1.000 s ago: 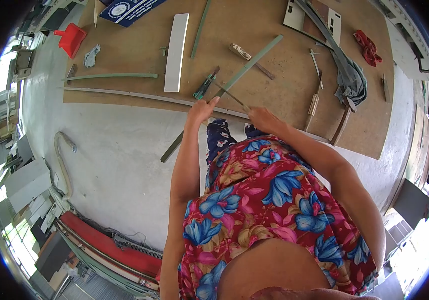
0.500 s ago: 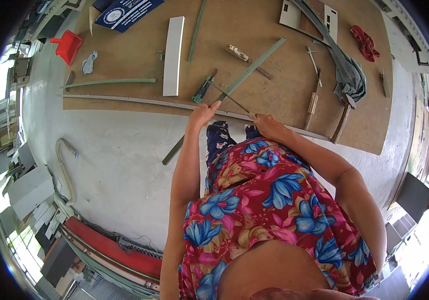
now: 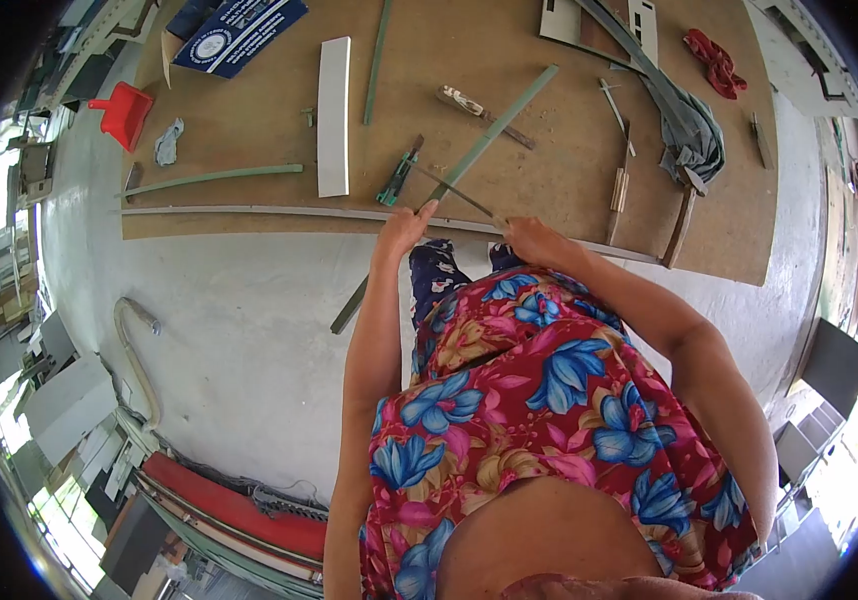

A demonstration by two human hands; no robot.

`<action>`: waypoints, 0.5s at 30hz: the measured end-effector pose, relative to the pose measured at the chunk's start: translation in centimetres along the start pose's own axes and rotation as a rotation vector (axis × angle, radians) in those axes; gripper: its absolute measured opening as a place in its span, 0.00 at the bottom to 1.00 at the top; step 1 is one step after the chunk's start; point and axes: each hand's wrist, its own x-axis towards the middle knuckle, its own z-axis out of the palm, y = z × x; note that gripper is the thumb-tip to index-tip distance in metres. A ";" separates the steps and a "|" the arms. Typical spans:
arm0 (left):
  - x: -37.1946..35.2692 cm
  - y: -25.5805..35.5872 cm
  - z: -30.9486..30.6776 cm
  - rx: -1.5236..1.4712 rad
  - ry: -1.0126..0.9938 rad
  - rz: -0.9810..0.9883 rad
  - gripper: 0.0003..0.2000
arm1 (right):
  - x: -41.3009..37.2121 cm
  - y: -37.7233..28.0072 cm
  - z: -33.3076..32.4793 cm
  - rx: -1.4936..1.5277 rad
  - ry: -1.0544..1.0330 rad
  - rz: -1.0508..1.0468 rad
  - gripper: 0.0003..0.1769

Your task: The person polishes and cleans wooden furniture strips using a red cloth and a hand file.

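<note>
My left hand (image 3: 406, 230) is closed around a long green strip (image 3: 501, 125), near the table's front edge. The strip slants up and right across the tabletop, and its lower end (image 3: 351, 306) sticks out past the edge beside my forearm. In my right hand (image 3: 541, 243) is the handle of a thin dark tool that looks like a file (image 3: 471, 201). Its blade lies across the strip just above my left fingers. A green-handled tool (image 3: 401, 174) is left of the crossing. Beyond the strip is a chisel-like tool (image 3: 464, 101) with a pale, worn handle.
A long thin rail (image 3: 249, 211) runs along the front edge of the brown table (image 3: 229, 120). On it are a white board (image 3: 334, 118), a blue box (image 3: 239, 38), grey cloth (image 3: 691, 145), a red cloth (image 3: 715, 64) and a red dustpan (image 3: 125, 115) at the left edge.
The whole view has turned slightly, shifting the table's things a little to the left. My right hand and the file have moved slightly, still across the strip; both grips stay the same.
</note>
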 end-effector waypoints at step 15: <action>0.1 1.2 -0.5 0.076 0.117 0.151 0.38 | -8.7 -1.0 -8.3 0.141 0.122 -0.082 0.13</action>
